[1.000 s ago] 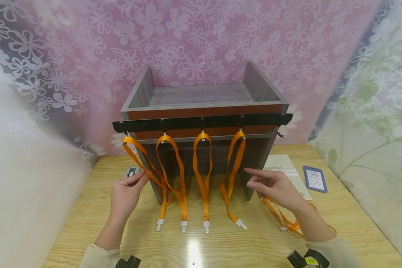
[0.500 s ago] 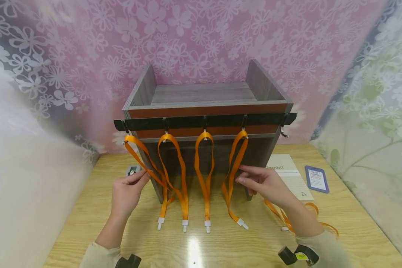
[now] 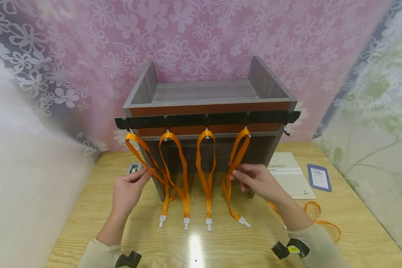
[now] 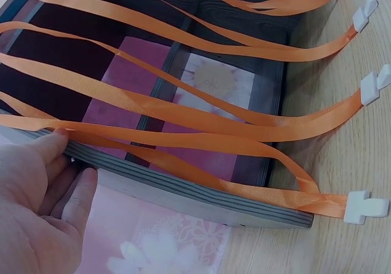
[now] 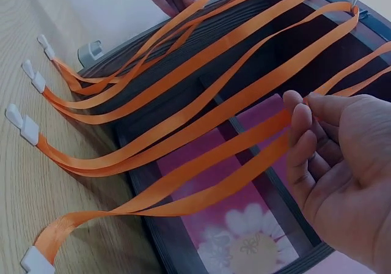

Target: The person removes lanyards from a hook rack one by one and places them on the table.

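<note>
Several orange lanyards with white clips hang from a dark hook rail on a grey wooden shelf unit. At the far left, my left hand pinches a strap of the leftmost lanyard between thumb and finger; the left wrist view has the fingertips right at its strap. My right hand holds the rightmost hanging lanyard partway down. Thumb and fingertips meet on that strap in the right wrist view. Between the hands, a middle lanyard hangs untouched.
A bare hook is at the rail's right end. Another orange lanyard lies on the table beyond my right forearm. Behind it are a notebook and a blue-framed card holder. A small grey object sits behind my left hand.
My right hand has moved left from beside the rightmost hanging lanyard and now pinches its strap. My left hand keeps its grip on the leftmost one.
</note>
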`<state>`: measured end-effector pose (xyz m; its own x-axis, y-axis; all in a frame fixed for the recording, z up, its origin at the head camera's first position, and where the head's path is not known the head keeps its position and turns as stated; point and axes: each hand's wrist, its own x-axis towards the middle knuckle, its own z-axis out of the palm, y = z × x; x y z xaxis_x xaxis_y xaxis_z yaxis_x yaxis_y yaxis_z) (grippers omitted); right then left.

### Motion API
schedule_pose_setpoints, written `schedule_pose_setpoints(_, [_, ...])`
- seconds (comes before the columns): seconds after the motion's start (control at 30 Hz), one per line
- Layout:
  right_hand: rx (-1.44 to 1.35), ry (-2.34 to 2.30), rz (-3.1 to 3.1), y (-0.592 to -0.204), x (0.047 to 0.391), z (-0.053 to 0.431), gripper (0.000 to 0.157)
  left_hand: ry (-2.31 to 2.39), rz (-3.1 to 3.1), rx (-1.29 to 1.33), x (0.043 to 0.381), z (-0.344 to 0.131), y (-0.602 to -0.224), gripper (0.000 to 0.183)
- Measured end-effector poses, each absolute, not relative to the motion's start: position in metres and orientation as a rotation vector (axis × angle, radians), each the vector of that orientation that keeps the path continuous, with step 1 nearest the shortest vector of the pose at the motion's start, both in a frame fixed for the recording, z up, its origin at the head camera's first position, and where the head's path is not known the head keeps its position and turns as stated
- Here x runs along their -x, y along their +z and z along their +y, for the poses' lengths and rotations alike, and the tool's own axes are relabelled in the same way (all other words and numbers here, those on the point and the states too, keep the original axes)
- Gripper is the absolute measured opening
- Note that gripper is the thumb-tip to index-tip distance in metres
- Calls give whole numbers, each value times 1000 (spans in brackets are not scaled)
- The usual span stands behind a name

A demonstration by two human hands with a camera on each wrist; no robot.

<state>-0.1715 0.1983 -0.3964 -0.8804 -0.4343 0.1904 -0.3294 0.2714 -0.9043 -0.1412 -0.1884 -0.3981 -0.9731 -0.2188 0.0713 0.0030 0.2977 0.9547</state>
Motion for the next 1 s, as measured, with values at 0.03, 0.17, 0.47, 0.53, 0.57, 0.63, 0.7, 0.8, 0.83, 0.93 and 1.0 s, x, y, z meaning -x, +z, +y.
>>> schedule_pose_setpoints(0.03, [720,-1689,2433,-396,171,197,19,-1740,-2376,-200,142,-188,-398,32])
schedule_pose_setpoints(0.17, [666,-1682,2452,-394,171,193,22,-1721,-2396,-199,143,-188,-398,33])
schedule_pose_setpoints(0.47, [632,-1663,2499,-391,174,186,23,-1738,-2395,-219,142,-189,-398,35])
schedule_pose_setpoints(0.53, [627,-1667,2502,-391,174,185,22,-1730,-2401,-226,142,-190,-399,35])
schedule_pose_setpoints(0.57, [625,-1668,2502,-391,174,185,22,-1728,-2403,-228,142,-190,-399,35])
schedule_pose_setpoints(0.63, [636,-1678,2495,-390,173,185,20,-1727,-2402,-228,142,-190,-400,34])
schedule_pose_setpoints(0.7, [651,-1687,2485,-389,173,184,20,-1721,-2403,-221,141,-189,-400,34])
schedule_pose_setpoints(0.8, [685,-1685,2476,-386,173,184,20,-1706,-2402,-209,141,-189,-400,34])
schedule_pose_setpoints(0.83, [695,-1684,2471,-385,173,184,21,-1701,-2402,-207,141,-190,-399,35])
schedule_pose_setpoints(0.93, [723,-1670,2469,-382,173,186,22,-1686,-2412,-207,142,-190,-399,37])
schedule_pose_setpoints(1.0, [732,-1660,2476,-379,173,187,23,-1679,-2422,-208,143,-191,-399,38])
